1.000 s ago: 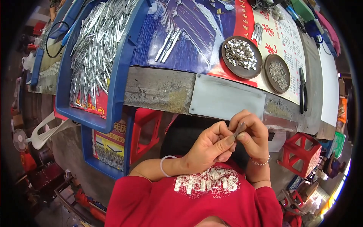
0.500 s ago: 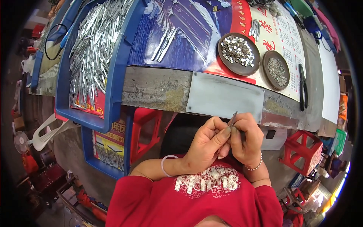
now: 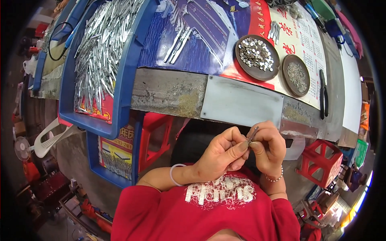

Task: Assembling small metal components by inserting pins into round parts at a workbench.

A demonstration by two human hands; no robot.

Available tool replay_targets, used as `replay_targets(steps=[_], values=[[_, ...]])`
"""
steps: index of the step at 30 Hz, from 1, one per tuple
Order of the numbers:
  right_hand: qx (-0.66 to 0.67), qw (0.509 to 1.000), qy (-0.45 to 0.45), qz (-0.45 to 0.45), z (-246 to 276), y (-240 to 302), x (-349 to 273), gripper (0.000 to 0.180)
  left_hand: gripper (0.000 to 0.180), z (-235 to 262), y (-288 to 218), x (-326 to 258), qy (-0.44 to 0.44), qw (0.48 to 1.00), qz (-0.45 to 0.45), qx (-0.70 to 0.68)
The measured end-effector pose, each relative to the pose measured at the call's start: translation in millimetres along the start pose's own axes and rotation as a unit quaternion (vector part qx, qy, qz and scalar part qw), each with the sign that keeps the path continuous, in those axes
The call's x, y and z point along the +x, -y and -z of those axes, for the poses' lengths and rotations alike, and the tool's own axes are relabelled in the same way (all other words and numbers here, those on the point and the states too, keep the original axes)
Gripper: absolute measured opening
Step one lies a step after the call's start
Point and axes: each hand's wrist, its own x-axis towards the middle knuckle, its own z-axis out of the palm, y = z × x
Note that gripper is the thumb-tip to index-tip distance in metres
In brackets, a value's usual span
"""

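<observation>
Close above my lap, just short of the table edge, both hands meet at the fingertips around a slim dark metal piece (image 3: 253, 133). My left hand (image 3: 223, 152) is closed, thumb pressed over bent fingers at the lower end of the piece. Curled around its other side, my right hand (image 3: 269, 148) pinches it between thumb and fingers. Most of the piece is hidden by the fingers, so its exact kind does not show. Nearest beyond the hands is a pale metal plate (image 3: 242, 99) fixed at the table's edge.
A blue tray (image 3: 124, 76) at left holds many slim silver metal strips (image 3: 98, 52). Two brown dishes hold small round metal discs (image 3: 256, 53) and tiny metal parts (image 3: 296, 76). Black-handled pliers (image 3: 323, 94) lie at right. Red stools (image 3: 321, 160) stand below, beside a lower blue tray (image 3: 93, 154).
My hands have shifted slightly right, still together. The metal piece has tilted further to the right between the fingertips. The table things appear shifted slightly in view.
</observation>
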Motion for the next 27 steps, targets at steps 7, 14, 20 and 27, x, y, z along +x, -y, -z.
replay_targets(steps=[7, 14, 20, 27], values=[[-0.15, 0.985, -0.066, 0.053, -16, -4, -6, 0.011, 0.007, 3, 12, 2, -0.022, 0.998, -0.057, 0.035], [-0.127, 0.99, 0.012, 0.056, -7, -12, 6, 0.01, 0.012, 1, 5, 3, -0.058, 0.997, -0.046, 0.005], [0.079, 0.996, 0.023, -0.02, -3, -23, 2, 0.011, 0.014, 1, 1, 2, -0.033, 0.999, -0.001, 0.015], [0.249, 0.949, 0.149, -0.122, 13, -14, 5, 0.014, 0.014, 3, 9, -3, 0.004, 0.999, 0.016, 0.038]])
